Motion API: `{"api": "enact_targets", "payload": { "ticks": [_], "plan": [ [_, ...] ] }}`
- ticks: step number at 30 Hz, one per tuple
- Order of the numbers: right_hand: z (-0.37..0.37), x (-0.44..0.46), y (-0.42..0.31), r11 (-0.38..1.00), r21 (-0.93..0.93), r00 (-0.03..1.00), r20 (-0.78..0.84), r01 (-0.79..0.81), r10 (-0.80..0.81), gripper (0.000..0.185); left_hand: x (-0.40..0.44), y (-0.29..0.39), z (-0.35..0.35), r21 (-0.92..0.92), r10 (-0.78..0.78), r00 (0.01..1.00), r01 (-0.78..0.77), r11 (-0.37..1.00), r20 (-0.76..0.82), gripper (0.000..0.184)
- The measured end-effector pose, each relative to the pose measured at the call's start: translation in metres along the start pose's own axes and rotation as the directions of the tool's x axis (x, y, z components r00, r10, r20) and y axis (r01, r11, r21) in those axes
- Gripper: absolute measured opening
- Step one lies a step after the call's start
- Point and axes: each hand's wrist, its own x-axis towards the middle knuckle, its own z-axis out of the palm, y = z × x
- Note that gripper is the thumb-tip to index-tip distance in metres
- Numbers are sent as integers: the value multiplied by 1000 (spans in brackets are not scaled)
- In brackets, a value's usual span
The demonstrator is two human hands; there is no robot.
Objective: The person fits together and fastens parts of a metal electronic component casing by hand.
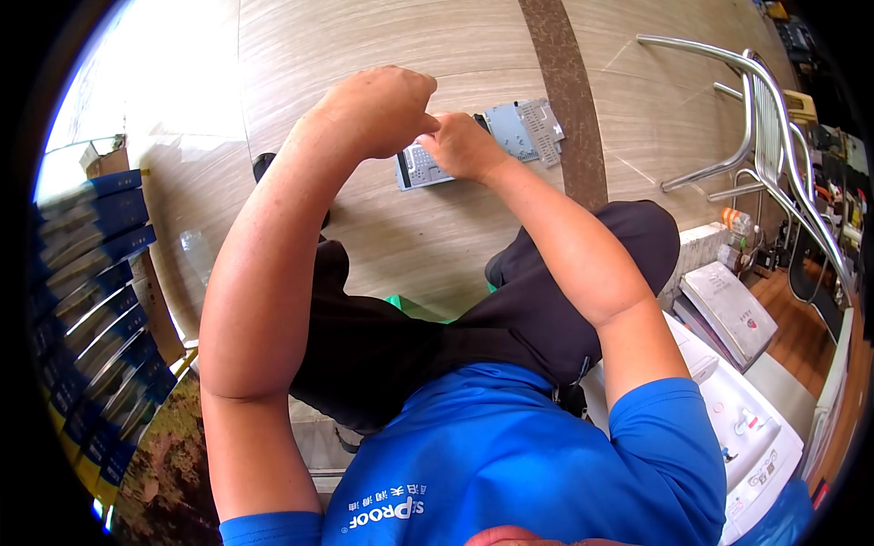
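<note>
The one view looks from the person's head steeply down and forward, wide-angle, its round border dark at the corners. The blue shirt (519,455) is closest, along the bottom; the left hand (387,109) and right hand (462,147) reach toward the top, over the floor (391,36), which lies farther off and fills the upper middle.

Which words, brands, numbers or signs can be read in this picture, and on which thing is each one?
"PROOF", upside down on the blue shirt; the letters before it are unclear.
"泊夫润滑油", beside it on the shirt; the character before is unclear.
White plastic piece: dark characters, too blurred to read.
Pale flat package: a red mark and print, too small.
Blue boxes: print too blurred.
</note>
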Motion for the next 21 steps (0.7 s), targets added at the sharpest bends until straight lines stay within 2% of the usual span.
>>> {"api": "enact_targets", "payload": {
  "ticks": [5,8,10,14,17,19,21],
  "plan": [
    [-6,-3,-11,998,55,999,17,-36,36,24,1,1,-1,5,-11,1000,11,1000,15,50],
    [-1,-2,-5,999,43,999,-26,-24,26,27,1,1,0,-1,-3,1000,3,1000,12,50],
    [-1,0,-3,992,13,990,-60,-129,130,30,3,0,2,5,-1,1000,1,1000,5,51],
    [4,1,6,993,-33,991,-79,-114,111,32,4,0,2,12,-8,1000,7,1000,10,50],
    [3,1,7,998,-37,997,-49,-57,55,27,2,1,1,3,-5,1000,5,1000,2,50],
    [2,1,6,999,32,999,-37,-18,19,21,1,3,-1,3,-8,1000,8,1000,11,50],
    [4,1,8,1000,6,1000,-18,-23,23,18,1,4,-2,2,-12,1000,12,1000,21,50]
  ]
}}
